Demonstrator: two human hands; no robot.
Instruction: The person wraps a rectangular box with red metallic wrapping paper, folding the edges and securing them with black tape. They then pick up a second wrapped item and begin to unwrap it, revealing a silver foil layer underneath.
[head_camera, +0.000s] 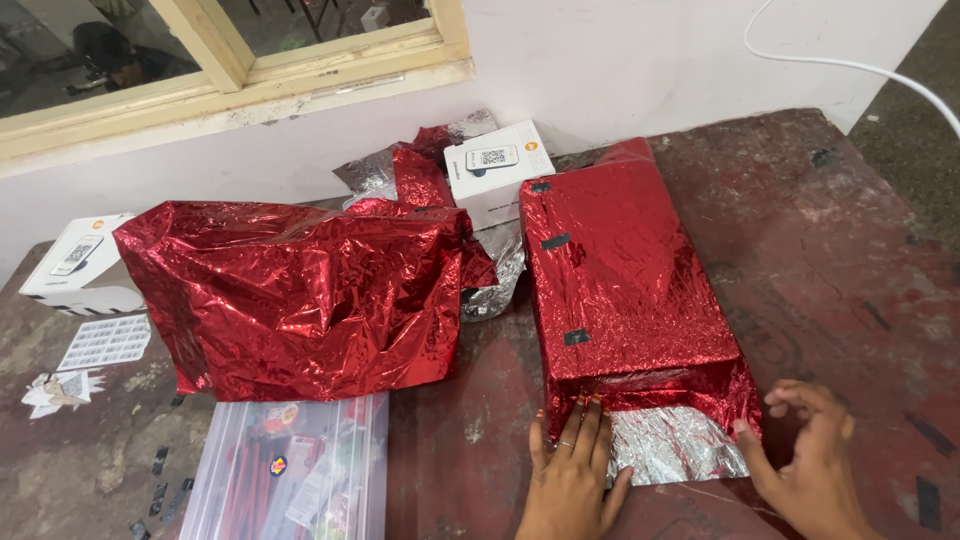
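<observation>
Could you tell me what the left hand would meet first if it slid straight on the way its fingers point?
The left hand would likely meet the near end of the red foil-wrapped box, which its fingertips already seem to touch.

One head camera — looking down, close, across the table (850, 250) toward the wall (640, 70).

Your left hand (572, 478) wears a thin silver band on one finger, and its nails carry orange-red polish. Your right hand (812, 455) is bare, with no sleeve visible at either wrist.
</observation>
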